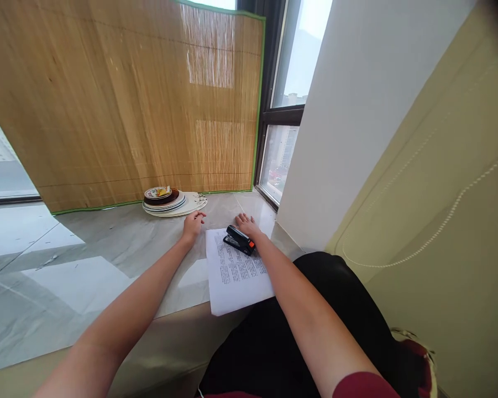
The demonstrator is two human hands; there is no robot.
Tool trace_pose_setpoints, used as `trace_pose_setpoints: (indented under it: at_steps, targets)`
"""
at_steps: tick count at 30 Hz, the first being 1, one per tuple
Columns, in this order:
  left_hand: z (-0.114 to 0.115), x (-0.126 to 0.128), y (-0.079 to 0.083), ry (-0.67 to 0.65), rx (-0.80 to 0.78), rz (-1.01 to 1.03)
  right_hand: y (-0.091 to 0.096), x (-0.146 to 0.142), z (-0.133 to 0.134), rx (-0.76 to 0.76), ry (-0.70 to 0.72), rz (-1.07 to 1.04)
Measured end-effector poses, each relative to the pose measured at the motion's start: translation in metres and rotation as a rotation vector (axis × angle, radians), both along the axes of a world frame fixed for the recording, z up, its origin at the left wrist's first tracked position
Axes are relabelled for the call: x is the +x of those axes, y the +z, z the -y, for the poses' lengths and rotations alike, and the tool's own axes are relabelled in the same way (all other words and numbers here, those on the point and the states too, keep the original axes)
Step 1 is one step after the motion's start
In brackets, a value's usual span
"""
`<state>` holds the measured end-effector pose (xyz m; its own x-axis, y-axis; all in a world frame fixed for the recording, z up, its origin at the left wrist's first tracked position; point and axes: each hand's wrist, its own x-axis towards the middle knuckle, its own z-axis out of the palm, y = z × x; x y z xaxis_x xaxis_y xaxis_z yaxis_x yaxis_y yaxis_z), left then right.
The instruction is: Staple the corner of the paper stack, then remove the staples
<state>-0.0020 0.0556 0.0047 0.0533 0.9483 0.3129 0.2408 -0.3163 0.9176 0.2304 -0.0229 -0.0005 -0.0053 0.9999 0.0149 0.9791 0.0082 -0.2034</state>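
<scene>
A black stapler (237, 241) with an orange-red patch at its near end lies on printed sheets of paper (232, 284). The near edge of the paper sticks out past the ledge. My right hand (247, 224) rests flat just beyond the stapler, with fingers spread and nothing in them; its wrist is close beside the stapler's near end. To the left of the paper, my left hand (193, 224) lies on the ledge with fingers loosely bent and apart, and no object shows in it. It is close to the oval plate (195, 203) under a stack of dishes.
The marble-look ledge (120, 243) runs along the window. Stacked smaller dishes (161, 197) stand at the back against a bamboo blind (149, 110) edged in green. A white wall (335, 110) and a beaded cord (451, 207) are on the right. My black-clothed leg (335, 293) is below the ledge's edge.
</scene>
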Motion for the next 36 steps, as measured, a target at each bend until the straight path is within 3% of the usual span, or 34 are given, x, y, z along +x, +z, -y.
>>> trace_pose_setpoints:
  at_steps: [7,10,14,20,23,26,32,36]
  targets:
    - [-0.019,-0.025,0.014,0.221,0.112,0.184,-0.005,-0.110,-0.037,0.047,0.344,-0.047]
    - [-0.026,-0.032,0.012,0.295,0.090,0.214,-0.007,-0.136,-0.037,0.096,0.506,-0.051]
    - [-0.028,-0.034,0.010,0.338,0.058,0.270,-0.003,-0.126,-0.025,0.070,0.707,-0.037]
    - [-0.020,-0.030,0.014,0.328,0.130,0.245,0.013,-0.058,-0.002,0.028,0.635,-0.046]
    - [-0.014,-0.023,0.011,0.205,0.116,0.149,0.020,-0.024,0.009,0.010,0.572,-0.024]
    - [-0.007,-0.013,0.006,-0.015,0.120,-0.015,0.030,-0.004,0.016,0.022,0.491,0.024]
    - [0.004,0.001,-0.003,-0.458,0.254,-0.453,0.063,0.012,0.027,0.013,0.136,0.027]
    - [0.004,-0.004,-0.004,-0.604,0.364,-0.664,0.071,0.013,0.054,-0.020,0.103,-0.177]
